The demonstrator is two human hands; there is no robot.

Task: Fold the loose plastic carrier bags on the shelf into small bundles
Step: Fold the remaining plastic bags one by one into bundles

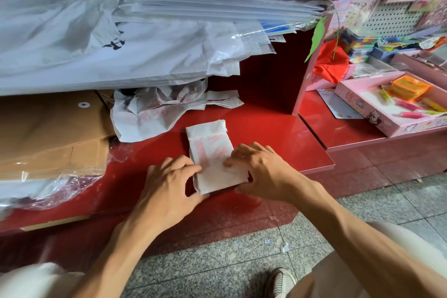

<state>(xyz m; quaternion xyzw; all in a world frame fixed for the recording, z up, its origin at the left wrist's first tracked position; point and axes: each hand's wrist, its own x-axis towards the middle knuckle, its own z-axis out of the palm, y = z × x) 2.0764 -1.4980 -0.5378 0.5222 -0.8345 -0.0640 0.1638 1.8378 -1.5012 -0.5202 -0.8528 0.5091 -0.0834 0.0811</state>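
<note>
While we crouch at the red shelf (278,128), every place below is given relative to the folded bag.

Folded bag: a white carrier bag with faded red print (212,152), folded into a narrow flat strip; it lies on the shelf near the front edge, its long side running away from us.

Left hand: our left hand (167,184) sits at the near left corner of the folded bag, fingers curled over its left edge and thumb by the near end, pinching the plastic.

Right hand: our right hand (261,172) is on the near right side of the folded bag, fingertips bent down onto its top and thumb tucked at the near right corner, gripping it.

Loose bag: a crumpled white bag with red print (150,113) lies just behind and to the left of the folded bag, not touching it.

Brown envelopes: a stack of brown paper envelopes (48,128) lies well to the left.

White sheets: a large pile of white plastic bags (96,43) lies behind and above.

Pink tray: a pink box of coloured pens (358,104) stands well to the right.

Floor: grey speckled tiles (217,261) lie on our side, below.
</note>
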